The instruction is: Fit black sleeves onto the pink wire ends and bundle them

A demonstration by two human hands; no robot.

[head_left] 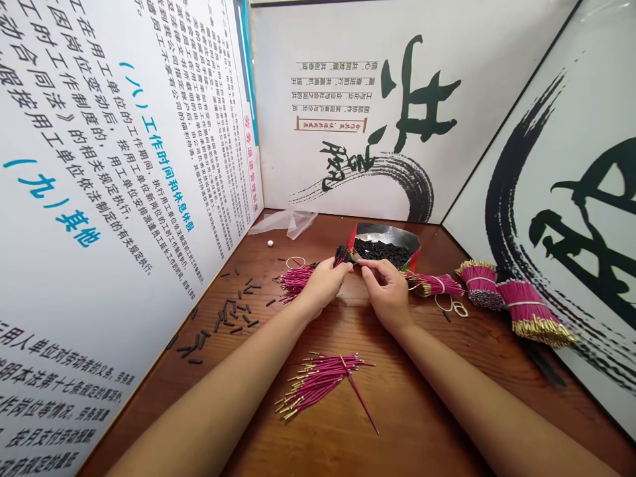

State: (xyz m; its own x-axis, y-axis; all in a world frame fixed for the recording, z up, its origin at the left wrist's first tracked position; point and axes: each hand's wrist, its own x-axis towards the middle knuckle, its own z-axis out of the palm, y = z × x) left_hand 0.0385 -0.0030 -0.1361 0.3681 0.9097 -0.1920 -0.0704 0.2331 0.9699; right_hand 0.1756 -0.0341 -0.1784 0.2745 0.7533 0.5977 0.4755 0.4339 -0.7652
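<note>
My left hand (325,283) is closed around a bunch of magenta wires with black sleeves (342,254) at their upper ends. Fingers of my right hand (388,290) pinch together right beside those ends; whatever is between them is too small to make out. Behind my left wrist are more magenta wires (294,279); I cannot tell whether they belong to the held bunch. Just beyond both hands stands a red-edged box (416,257) holding many black sleeves (382,252). Nearer me, between my forearms, lies a loose pile of magenta wires with gold-coloured ends (322,377).
Loose black sleeves (231,311) are scattered at left. Tied magenta wire bundles (529,308) lie at right, near pale rubber bands (452,305). A clear plastic bag (298,224) and a small white ball (270,243) sit at the back. Printed panels (348,40) enclose the wooden table (417,411).
</note>
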